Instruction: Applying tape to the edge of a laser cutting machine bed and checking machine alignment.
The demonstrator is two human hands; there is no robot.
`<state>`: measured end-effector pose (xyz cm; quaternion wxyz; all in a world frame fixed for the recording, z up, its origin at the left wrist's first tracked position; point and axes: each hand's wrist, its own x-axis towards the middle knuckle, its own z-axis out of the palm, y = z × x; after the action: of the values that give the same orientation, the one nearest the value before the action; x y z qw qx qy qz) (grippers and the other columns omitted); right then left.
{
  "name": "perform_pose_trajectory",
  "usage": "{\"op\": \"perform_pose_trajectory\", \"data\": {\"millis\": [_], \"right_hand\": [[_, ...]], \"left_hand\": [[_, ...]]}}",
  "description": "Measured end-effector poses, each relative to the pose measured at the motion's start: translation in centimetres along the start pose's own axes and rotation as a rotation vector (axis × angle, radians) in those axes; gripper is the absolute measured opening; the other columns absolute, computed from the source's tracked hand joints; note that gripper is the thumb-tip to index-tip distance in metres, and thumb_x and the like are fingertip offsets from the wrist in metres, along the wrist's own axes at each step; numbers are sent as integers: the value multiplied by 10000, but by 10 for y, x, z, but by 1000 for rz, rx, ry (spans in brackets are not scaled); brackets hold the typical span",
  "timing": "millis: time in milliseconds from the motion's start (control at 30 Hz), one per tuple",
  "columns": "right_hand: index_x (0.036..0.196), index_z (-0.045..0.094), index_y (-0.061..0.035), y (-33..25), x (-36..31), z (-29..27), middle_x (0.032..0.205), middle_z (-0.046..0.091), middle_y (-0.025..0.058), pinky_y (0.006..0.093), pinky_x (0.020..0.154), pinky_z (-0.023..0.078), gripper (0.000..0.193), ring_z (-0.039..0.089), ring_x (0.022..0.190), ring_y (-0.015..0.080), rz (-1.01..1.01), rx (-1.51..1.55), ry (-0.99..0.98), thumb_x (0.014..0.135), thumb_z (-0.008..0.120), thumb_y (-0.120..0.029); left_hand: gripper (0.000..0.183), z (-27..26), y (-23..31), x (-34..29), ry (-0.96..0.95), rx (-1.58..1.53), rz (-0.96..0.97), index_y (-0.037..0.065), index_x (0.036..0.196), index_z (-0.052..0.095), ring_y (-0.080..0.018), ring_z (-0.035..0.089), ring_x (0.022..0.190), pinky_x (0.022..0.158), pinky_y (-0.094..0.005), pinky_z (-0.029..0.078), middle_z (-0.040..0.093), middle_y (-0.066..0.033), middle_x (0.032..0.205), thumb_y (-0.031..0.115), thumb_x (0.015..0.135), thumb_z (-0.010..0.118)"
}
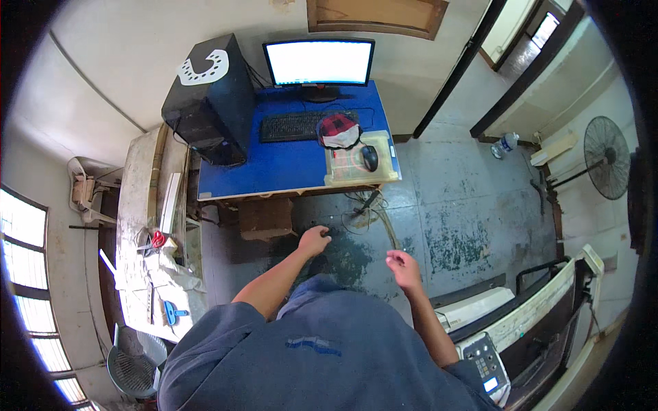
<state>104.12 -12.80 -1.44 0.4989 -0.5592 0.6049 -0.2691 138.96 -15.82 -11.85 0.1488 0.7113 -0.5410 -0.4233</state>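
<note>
My left hand [314,241] is held out over the floor in front of the blue desk [226,179], its fingers closed. A small dark spot shows at the fingers, too small to name. To its right and a little nearer to me, my right hand [404,269] is raised with its fingers curled together; whatever they may hold cannot be made out. Neither hand touches the desk. Beyond them, a bundle of cords [385,222] hangs down from the desk's front edge to the floor. A brown cardboard box [266,219] sits under the desk, left of the cords.
On the desk stand a black computer tower [209,109], a lit monitor [319,63], a keyboard [291,127], a checked cap [339,130] and a mouse [370,158]. A cluttered bench [140,185] with red-handled scissors [158,239] is at left. A large-format machine [541,301] stands at right, below a fan [606,157].
</note>
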Motion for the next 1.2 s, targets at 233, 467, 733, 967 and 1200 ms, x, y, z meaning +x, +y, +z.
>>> {"op": "perform_pose_trajectory", "data": {"millis": [233, 467, 733, 967, 1200], "right_hand": [[1418, 641, -53, 5, 168, 92, 1289, 685, 215, 475, 1063, 522, 530, 633, 1233, 404, -294, -622, 7, 924, 769, -198], [1466, 571, -39, 29, 334, 178, 1468, 579, 245, 555, 1144, 461, 555, 557, 1346, 410, 42, -1007, -441, 1042, 629, -392], [1382, 646, -20, 81, 428, 224, 1354, 684, 223, 537, 1056, 519, 484, 649, 1233, 413, -173, -1061, -31, 1088, 538, -389], [1372, 665, -31, 66, 448, 229, 1351, 683, 223, 532, 1051, 517, 413, 643, 1228, 416, 54, -1164, -94, 1085, 553, -307], [1362, 683, -42, 68, 422, 227, 1349, 681, 224, 527, 1047, 515, 352, 638, 1223, 419, 158, -1161, -122, 1083, 569, -224]], "left_hand": [[468, -47, -32, 27, -36, -106, -31, 64, 1323, 718, -341, 725, 1146, 1010, -434, 565, 762, -159, 1243, 315, 932, 771], [445, -59, -100, -40, 8, -242, -197, 60, 1339, 703, -287, 744, 1103, 980, -403, 577, 772, -143, 1197, 285, 957, 749], [410, -61, -188, -157, 101, -189, -525, 68, 1284, 737, -328, 749, 1083, 955, -420, 586, 785, -152, 1146, 267, 925, 744], [453, -38, -221, -191, 147, -290, -626, 42, 1318, 710, -339, 736, 1134, 975, -429, 570, 776, -172, 1190, 286, 940, 753], [418, -35, -208, -178, 240, -312, -516, 44, 1299, 709, -351, 736, 1101, 957, -442, 574, 774, -172, 1150, 267, 948, 746]]}}
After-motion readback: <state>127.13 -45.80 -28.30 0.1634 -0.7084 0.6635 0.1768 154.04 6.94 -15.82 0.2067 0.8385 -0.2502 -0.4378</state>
